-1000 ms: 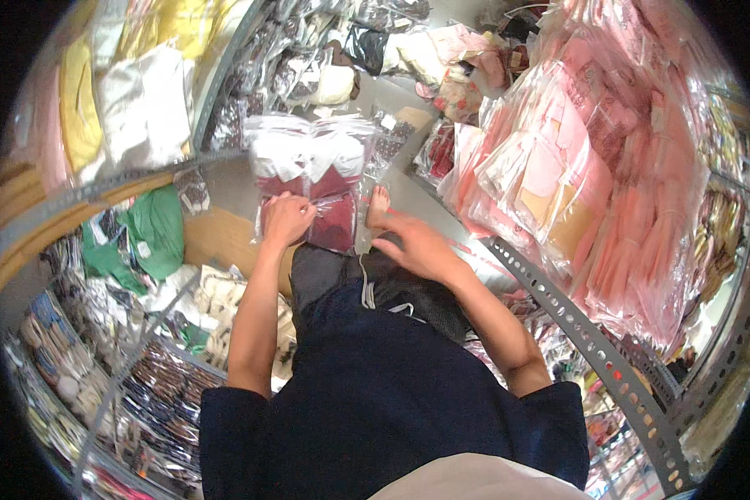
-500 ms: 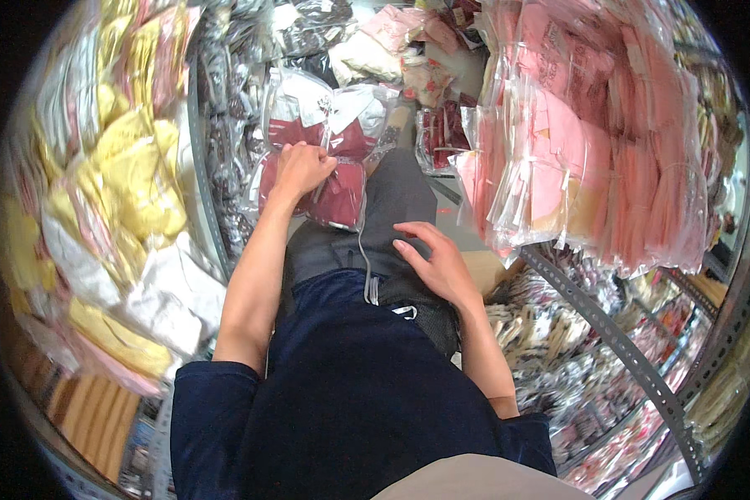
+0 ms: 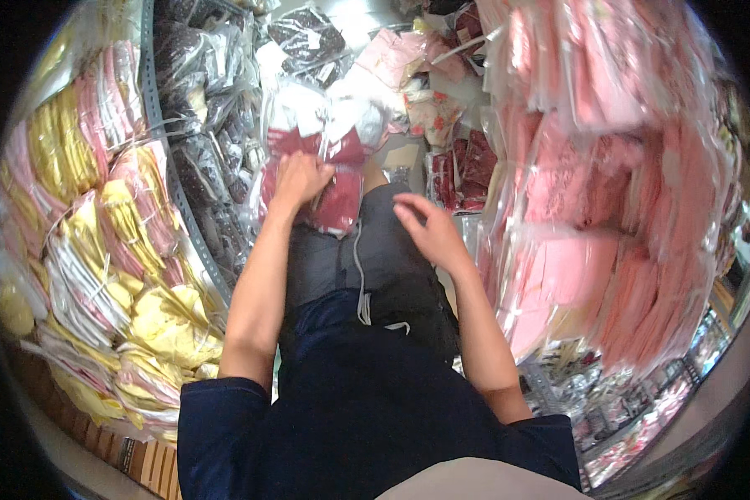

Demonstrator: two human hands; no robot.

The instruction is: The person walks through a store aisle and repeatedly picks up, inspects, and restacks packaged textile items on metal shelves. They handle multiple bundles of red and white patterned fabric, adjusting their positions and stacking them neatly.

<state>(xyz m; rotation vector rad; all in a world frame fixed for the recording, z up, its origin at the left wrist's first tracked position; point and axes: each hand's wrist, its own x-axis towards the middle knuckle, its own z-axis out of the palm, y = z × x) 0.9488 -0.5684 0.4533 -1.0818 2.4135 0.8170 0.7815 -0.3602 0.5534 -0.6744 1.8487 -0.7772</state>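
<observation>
A tied bundle of clear-bagged garments (image 3: 339, 190), maroon with white upper parts, hangs in front of my thighs. My left hand (image 3: 302, 178) is closed on it near its middle, where it is drawn in; the fingertips are partly hidden. To the right of the bundle, my right hand (image 3: 429, 229) is held above my right thigh. Its fingers are apart and nothing is in them. A pale drawstring (image 3: 360, 267) dangles from the waist of my grey shorts, below the bundle.
Stacked bagged pink garments (image 3: 571, 267) rise close at my right. Yellow, white and pink bagged garments (image 3: 100, 275) fill the left side, beside a perforated metal upright (image 3: 162, 133). Dark bagged clothes (image 3: 208, 75), pink packets (image 3: 392, 54) and maroon packets (image 3: 467, 171) lie ahead.
The view has shifted forward along the aisle, so the pink stack looms nearer at right. My left hand keeps its hold on the bundle; my right hand stays open and has risen slightly.
</observation>
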